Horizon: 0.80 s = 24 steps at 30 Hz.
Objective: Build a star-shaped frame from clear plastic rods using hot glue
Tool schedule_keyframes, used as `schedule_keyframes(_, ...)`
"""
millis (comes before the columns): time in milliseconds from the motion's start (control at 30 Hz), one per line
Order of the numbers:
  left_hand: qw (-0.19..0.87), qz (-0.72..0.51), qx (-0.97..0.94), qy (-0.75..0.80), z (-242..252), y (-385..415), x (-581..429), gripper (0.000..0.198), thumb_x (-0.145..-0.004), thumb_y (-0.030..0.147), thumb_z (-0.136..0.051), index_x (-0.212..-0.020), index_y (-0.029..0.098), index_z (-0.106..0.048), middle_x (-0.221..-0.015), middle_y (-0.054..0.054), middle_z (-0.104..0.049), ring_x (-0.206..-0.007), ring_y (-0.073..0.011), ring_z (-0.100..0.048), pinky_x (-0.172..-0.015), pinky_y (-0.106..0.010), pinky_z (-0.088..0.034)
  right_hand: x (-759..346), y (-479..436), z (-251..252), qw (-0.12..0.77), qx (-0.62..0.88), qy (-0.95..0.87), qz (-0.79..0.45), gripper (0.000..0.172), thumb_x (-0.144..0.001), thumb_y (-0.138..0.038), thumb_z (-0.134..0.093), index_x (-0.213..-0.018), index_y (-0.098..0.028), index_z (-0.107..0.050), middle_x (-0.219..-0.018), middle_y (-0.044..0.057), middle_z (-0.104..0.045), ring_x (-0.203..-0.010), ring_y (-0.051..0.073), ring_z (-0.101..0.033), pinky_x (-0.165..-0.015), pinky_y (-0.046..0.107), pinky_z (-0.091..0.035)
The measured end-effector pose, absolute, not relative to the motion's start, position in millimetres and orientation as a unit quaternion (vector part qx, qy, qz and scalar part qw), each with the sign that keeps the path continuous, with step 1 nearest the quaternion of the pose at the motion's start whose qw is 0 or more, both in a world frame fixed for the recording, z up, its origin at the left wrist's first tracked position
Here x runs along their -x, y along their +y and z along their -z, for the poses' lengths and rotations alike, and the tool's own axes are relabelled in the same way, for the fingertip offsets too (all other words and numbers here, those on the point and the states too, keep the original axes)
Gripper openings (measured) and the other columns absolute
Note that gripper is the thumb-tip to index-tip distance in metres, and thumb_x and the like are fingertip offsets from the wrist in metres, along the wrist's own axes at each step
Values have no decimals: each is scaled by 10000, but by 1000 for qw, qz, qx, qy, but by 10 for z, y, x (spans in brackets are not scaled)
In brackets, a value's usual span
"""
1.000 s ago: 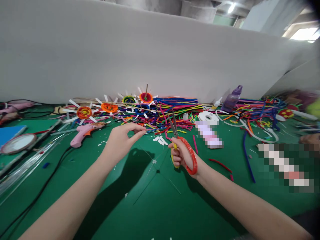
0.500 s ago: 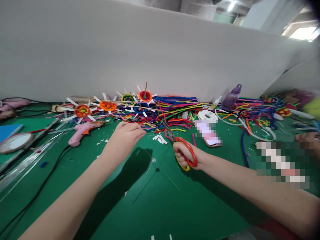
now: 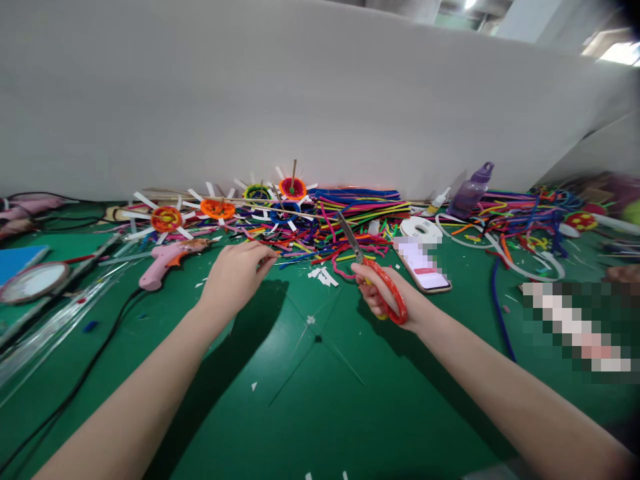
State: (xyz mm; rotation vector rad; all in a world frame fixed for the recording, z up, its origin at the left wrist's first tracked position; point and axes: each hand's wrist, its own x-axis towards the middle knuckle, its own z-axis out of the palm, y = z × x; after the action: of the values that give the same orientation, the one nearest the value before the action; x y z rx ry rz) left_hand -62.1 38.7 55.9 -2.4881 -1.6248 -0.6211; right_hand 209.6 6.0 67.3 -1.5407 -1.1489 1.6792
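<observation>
My right hand [image 3: 371, 291], right of centre, is wrapped around the scissors with red and yellow looped handles [image 3: 358, 253]. Grip closed on the handles, red loop around the back of the hand; metal blades look close together, pointing far and slightly left, toward the heap.

My left hand [image 3: 236, 275] hangs above the table, left of centre, well apart from the blades. Its grip is nearly closed, thumb and fingertips drawn together; cannot tell whether anything thin sits between them.

Between my hands and a little nearer: a thin, clear, spoked piece with a small pale centre [image 3: 311, 321], over the green table [image 3: 310, 427]. Just far of it, small white paper scraps [image 3: 324, 276].

Farther off, a heap of multicoloured fuzzy craft stems [image 3: 360, 205]. At its left, round orange, blue and yellow-green pieces with white paper spokes [image 3: 219, 209]; some have thin sticks.

Left: a pink glue gun [image 3: 161, 265] on its side, black cord [image 3: 116, 328] running near. Right: a phone with a lit, partly blurred screen [image 3: 440, 281], a white ring-shaped roll [image 3: 414, 227] just far of it, then a translucent purple bottle [image 3: 469, 195] by the pale partition [image 3: 300, 100].
</observation>
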Motion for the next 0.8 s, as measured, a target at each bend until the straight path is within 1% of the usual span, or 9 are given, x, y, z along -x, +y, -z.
schedule_keyframes(67,47,232,805,-545,-516,409,629,202,-871,302,-473,-888,187,-639,-899,-43,-675,-837,-192,-615,-782,-312,-437,-2157,110,-674,304,617,-513,-513,363,-719,-543,-592,-705,-215,-440,-511,-80,-360,-398,62,-280,-381,210,-210)
schedule_keyframes(100,47,247,797,-549,-498,416,632,204,-869,303,-475,-892,182,-636,-892,-47,-673,-826,-191,-614,-775,-309,-441,-2188,135,-663,301,642,-560,-429,325,-720,-507,-599,-717,-211,-465,-542,-58,-430,-432,76,-354,-414,221,-261)
schedule_keyframes(167,52,272,789,-548,-471,427,637,203,-864,303,-478,-901,178,-634,-884,-50,-670,-826,-193,-610,-771,-308,-443,-2245,179,-620,274,684,-626,-256,264,-711,-444,-610,-743,-204,-505,-646,-9,-549,-551,120,-488,-501,246,-337)
schedule_keyframes(233,57,285,788,-543,-459,432,643,198,-861,302,-481,-898,180,-633,-877,-46,-669,-833,-194,-607,-774,-309,-441,-2287,207,-554,229,701,-658,-153,252,-708,-430,-602,-761,-202,-509,-707,17,-594,-628,160,-541,-539,265,-351)
schedule_keyframes(400,53,305,787,-534,-472,432,648,187,-861,300,-485,-890,179,-625,-855,-35,-663,-808,-178,-600,-765,-295,-438,-2334,205,-377,143,706,-688,-92,285,-742,-444,-565,-846,-181,-521,-741,48,-619,-666,203,-579,-544,285,-351)
schedule_keyframes(500,57,316,779,-539,-494,421,637,187,-865,298,-473,-886,183,-619,-854,-30,-659,-808,-176,-596,-758,-294,-435,-2355,206,-302,119,706,-694,-72,277,-767,-412,-546,-880,-159,-527,-773,68,-629,-686,210,-587,-563,295,-355)
schedule_keyframes(667,34,333,762,-554,-525,399,610,192,-854,317,-473,-873,196,-621,-842,-22,-660,-815,-178,-595,-762,-298,-438,-2387,264,-218,134,707,-692,-53,285,-783,-419,-530,-892,-155,-536,-861,86,-632,-732,209,-591,-596,297,-376)
schedule_keyframes(800,-5,341,749,-568,-545,386,597,209,-840,334,-472,-871,196,-625,-864,-28,-665,-819,-179,-600,-759,-298,-444,-2392,310,-162,160,699,-696,-35,297,-797,-413,-517,-934,-150,-542,-886,97,-624,-762,214,-592,-621,301,-391)
